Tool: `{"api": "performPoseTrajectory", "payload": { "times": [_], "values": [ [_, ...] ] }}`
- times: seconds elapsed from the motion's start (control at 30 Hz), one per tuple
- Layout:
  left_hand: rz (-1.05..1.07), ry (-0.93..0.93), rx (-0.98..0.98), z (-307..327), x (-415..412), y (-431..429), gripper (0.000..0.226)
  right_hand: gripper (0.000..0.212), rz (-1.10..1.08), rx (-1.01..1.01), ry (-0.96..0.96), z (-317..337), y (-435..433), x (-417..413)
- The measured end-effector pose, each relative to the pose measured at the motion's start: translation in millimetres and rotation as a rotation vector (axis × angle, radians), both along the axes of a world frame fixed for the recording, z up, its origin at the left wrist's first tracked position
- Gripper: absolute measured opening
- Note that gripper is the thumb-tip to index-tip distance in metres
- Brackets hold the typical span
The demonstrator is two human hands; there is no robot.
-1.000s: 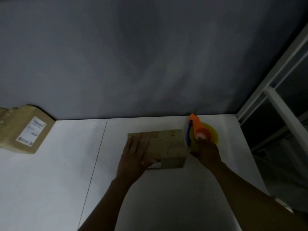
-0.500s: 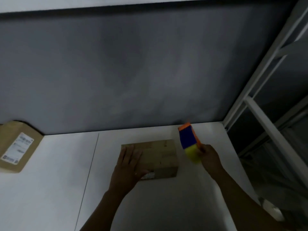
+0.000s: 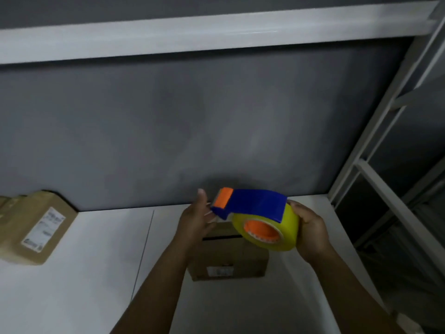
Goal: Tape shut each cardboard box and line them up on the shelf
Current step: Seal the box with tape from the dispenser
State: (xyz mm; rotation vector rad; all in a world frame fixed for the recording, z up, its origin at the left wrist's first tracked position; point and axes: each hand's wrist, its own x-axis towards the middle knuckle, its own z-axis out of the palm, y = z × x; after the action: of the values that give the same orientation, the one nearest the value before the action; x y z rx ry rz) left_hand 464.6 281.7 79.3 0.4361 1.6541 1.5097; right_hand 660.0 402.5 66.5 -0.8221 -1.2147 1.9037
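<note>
- Sitting flat on the white shelf [image 3: 96, 273], right of centre and just short of the grey wall [image 3: 192, 128], is one box [image 3: 228, 259] of plain brown cardboard. Its far part is hidden behind the hands and dispenser. A dark slit crosses its top, and one small pale label on its near face is too blurred to read.
- Two boxes show in all. The second box [image 3: 36, 227] lies well apart at the left, close to the wall, in the same matte cardboard. It carries one white printed label on top, with print too small to read, and the frame edge cuts off its left end.
- One dispenser [image 3: 255, 206] is held in the air above the centre box. It has a blue plastic body with an orange tab at its left tip. It carries one glossy yellow roll [image 3: 289, 225] on a ribbed orange core.
- Two bare hands are in view.
- The right hand [image 3: 310, 227] grips the dispenser, its fingers curled round the right side of the roll.
- The left hand [image 3: 195, 220] is at the orange-tipped nose, fingers nearly straight, thumb raised and apart. Motion blur hides whether the tips touch tape.
- The shelf is smooth, with one thin seam running front to back, left of the centre box.
- One white board [image 3: 192, 32] spans overhead.
- White metal uprights [image 3: 356, 160] stand at the right, cropped by the frame; the space behind them is too dim to make out.
</note>
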Motion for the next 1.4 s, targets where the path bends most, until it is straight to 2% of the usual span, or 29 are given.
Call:
{"api": "performPoseTrajectory", "payload": {
  "times": [0.07, 0.17, 0.27, 0.37, 0.43, 0.57, 0.7, 0.8, 0.87, 1.0, 1.27, 1.37, 1.4],
  "values": [
    [-0.003, -0.175, 0.058, 7.9, -1.2, 0.1, 0.054, 0.040, 0.017, -0.057, 0.023, 2.4, -7.1, -4.2],
    [-0.017, -0.214, 0.053, 9.7, -2.8, -8.2, 0.067, 0.047, 0.042, -0.093, 0.046, 10.0, -13.3, -9.9],
    [-0.145, -0.238, -0.059, 5.3, -12.4, -17.3, 0.077, 0.053, 0.088, -0.174, 0.094, 15.5, -14.5, -14.2],
    [-0.228, -0.439, -0.022, 9.8, -11.8, -24.6, 0.059, 0.061, 0.111, -0.251, 0.127, 17.0, -10.0, -15.1],
    [-0.179, -0.505, 0.001, 8.1, -11.8, -24.8, 0.039, 0.062, 0.119, -0.234, 0.110, 17.6, -9.5, -15.1],
    [0.024, -0.415, 0.024, 5.4, -22.9, -27.4, 0.015, 0.061, 0.117, -0.117, 0.007, 14.8, -7.7, -13.6],
    [0.037, -0.202, 0.017, 6.3, -25.5, -31.4, 0.021, 0.085, 0.180, 0.068, -0.079, 8.1, -3.3, -14.6],
    [0.097, -0.098, 0.022, 8.1, -20.4, -32.1, 0.015, 0.070, 0.237, 0.171, -0.147, 9.3, -2.4, -16.0],
    [0.129, -0.038, 0.015, 8.6, -18.3, -30.7, 0.013, 0.071, 0.270, 0.235, -0.223, 12.6, -3.5, -17.7],
    [0.233, -0.010, -0.013, 7.7, -19.6, -28.5, 0.007, 0.055, 0.310, 0.269, -0.260, 16.7, -8.7, -19.8],
    [0.355, 0.028, -0.105, -2.5, -29.2, -33.0, 0.011, 0.070, 0.410, 0.386, -0.386, 29.3, -12.4, -29.4],
    [0.394, -0.002, -0.108, -4.1, -32.8, -30.9, 0.014, 0.087, 0.503, 0.427, -0.457, 29.3, -16.2, -31.1],
    [0.395, 0.011, -0.119, -5.1, -34.1, -29.8, 0.014, 0.098, 0.537, 0.476, -0.510, 29.3, -18.3, -32.9]
  ]
}}
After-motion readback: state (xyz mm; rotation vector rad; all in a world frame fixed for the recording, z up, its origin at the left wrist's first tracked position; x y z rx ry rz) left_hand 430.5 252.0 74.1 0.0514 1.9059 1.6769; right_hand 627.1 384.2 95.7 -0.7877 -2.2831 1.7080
